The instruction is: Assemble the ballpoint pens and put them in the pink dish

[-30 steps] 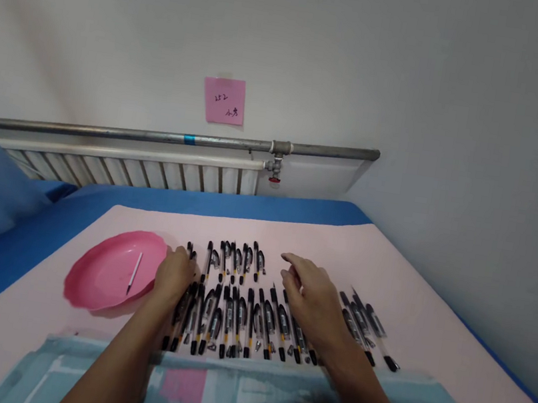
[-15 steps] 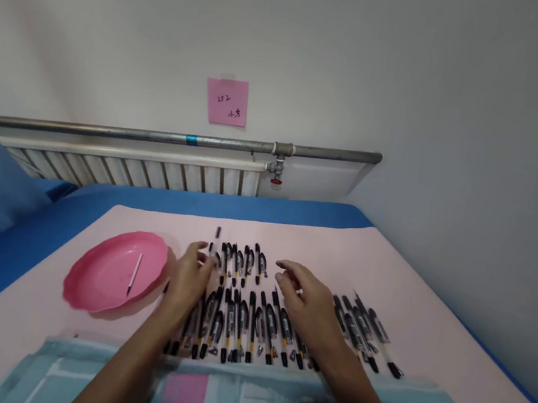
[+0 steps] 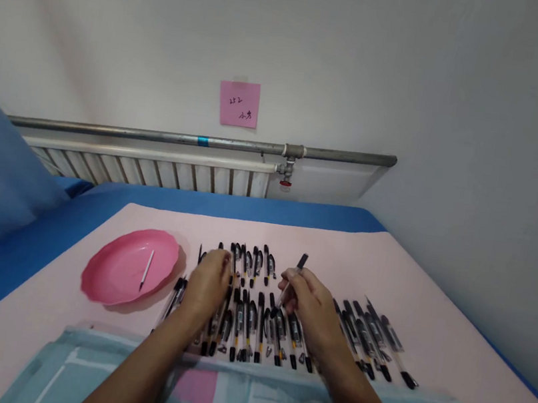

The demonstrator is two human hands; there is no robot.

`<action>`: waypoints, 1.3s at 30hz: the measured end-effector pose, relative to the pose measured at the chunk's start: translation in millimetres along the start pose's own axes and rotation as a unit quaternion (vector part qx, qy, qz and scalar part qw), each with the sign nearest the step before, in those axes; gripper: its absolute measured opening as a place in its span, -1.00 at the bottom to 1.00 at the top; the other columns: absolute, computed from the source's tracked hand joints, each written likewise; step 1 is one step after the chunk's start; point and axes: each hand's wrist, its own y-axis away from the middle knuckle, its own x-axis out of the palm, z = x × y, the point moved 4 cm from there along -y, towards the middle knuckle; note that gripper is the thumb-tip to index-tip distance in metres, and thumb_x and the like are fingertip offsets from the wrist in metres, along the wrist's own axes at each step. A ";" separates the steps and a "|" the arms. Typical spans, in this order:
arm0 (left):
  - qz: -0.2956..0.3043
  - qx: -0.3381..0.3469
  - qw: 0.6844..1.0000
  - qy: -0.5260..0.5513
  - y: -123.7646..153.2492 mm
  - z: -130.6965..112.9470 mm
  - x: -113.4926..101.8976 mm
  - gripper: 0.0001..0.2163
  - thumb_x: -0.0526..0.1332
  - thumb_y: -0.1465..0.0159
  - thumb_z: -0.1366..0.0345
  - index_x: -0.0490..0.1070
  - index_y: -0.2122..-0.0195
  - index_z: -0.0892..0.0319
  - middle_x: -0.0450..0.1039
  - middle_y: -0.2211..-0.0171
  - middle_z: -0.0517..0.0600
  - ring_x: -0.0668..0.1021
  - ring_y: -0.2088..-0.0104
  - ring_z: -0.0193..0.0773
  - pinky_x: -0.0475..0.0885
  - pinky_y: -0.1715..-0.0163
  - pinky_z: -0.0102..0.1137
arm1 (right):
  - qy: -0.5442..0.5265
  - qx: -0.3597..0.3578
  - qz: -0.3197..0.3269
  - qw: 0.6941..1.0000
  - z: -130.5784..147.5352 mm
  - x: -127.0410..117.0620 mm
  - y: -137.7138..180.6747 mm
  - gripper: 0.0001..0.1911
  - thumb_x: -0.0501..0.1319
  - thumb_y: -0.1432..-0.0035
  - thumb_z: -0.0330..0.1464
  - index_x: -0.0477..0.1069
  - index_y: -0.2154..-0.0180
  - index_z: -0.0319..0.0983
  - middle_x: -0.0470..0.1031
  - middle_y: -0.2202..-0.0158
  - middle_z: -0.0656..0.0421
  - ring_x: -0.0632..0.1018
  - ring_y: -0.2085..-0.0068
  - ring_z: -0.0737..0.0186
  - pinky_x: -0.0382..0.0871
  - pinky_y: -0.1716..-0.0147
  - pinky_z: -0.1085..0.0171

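Observation:
My right hand (image 3: 309, 302) pinches a pen (image 3: 301, 263) with a clear barrel and dark ends, tilted above the rows. My left hand (image 3: 209, 283) is at the left end of the back row, its fingers curled together; whatever they hold is hidden. Beside its fingertips is the back row of black pen parts (image 3: 257, 264): caps, slim refills and small metal tips. Nearer me runs a longer front row of pen parts (image 3: 250, 327), partly covered by both hands. More pens and clear barrels (image 3: 368, 334) lie to the right of my right hand.
A pink scalloped dish (image 3: 100, 277) on the left holds one white pen-like stick (image 3: 146, 271). The pink tabletop (image 3: 333, 245) has a blue border. A light-blue cloth (image 3: 123, 368) covers the near edge. Behind stand a radiator (image 3: 176, 174), a pipe and a wall note (image 3: 239, 104).
My right hand, open and unfilled before, now has the pen between its fingers. My left hand's fingers have closed and turned inward. The view has shifted slightly left.

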 end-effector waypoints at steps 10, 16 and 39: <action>0.089 -0.165 0.954 -0.233 -18.9 54.0 -5.8 -0.76 -0.06 -0.20 0.43 0.33 0.21 0.35 0.43 0.26 0.27 0.52 0.27 -0.08 0.33 0.35 -0.34 | 0.002 -0.014 0.023 1.000 10.2 8.0 8.4 -0.74 0.05 -0.12 -0.20 0.26 0.49 -0.23 0.34 0.56 0.25 0.29 0.59 0.40 0.16 0.60 0.39; 0.098 -0.170 0.954 -0.227 -23.9 54.9 -3.8 -0.75 -0.04 -0.20 0.35 0.35 0.21 0.33 0.44 0.23 0.27 0.51 0.21 -0.04 0.34 0.32 -0.33 | 0.039 -0.040 0.033 0.998 12.0 8.5 10.4 -0.73 0.04 -0.13 -0.20 0.28 0.47 -0.24 0.35 0.54 0.24 0.31 0.57 0.39 0.19 0.55 0.38; 0.070 -0.208 0.790 0.573 -24.0 24.0 -5.5 -0.71 0.32 0.08 0.32 0.39 0.31 0.28 0.37 0.56 -0.09 0.34 0.66 -0.51 0.02 0.78 -0.61 | 0.175 -0.128 0.131 0.967 14.1 26.6 22.1 -0.77 0.04 -0.14 -0.27 0.19 0.52 -0.22 0.18 0.61 0.32 0.24 0.55 0.41 0.06 0.55 0.42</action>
